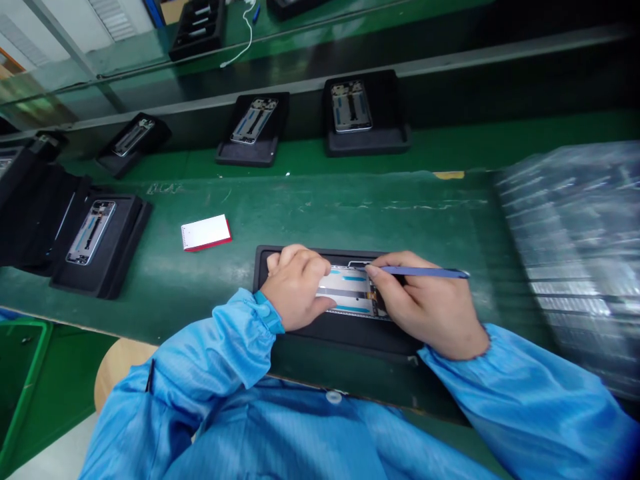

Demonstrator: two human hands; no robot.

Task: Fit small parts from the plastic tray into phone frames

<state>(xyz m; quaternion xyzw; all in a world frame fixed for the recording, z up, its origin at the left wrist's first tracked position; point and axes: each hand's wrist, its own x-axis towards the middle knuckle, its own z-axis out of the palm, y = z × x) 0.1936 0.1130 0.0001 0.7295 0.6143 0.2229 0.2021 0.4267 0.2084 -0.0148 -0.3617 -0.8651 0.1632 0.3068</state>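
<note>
**Item: phone frame** (pixel 347 291), with white panels and cyan strips, lying flat in a **black foam tray** (pixel 340 337), its long side running across the person's view. Partly covered by both hands.

**Left hand** (pixel 294 287): fingers curled, lying over the frame's left end and the tray's edge; whether it grips the frame cannot be told.

**Right hand** (pixel 425 303): closed around a **blue pen-shaped tool** (pixel 425 271), its tip at the frame's upper right edge.

**Sleeves:** **blue smock cuffs** (pixel 267 312) gathered at both wrists.

**Surroundings:** the tray sits on a **green bench mat** (pixel 320 213). A **white notepad** (pixel 206 233) with a red back lies to the left, well apart from the hands. Beyond it, a **black tray with another phone frame** (pixel 95 243). Farther on, **three similar trays** (pixel 364 113) stand on a raised shelf. To the right, **clear plastic-wrapped stock** (pixel 570 253), blurred.
</note>
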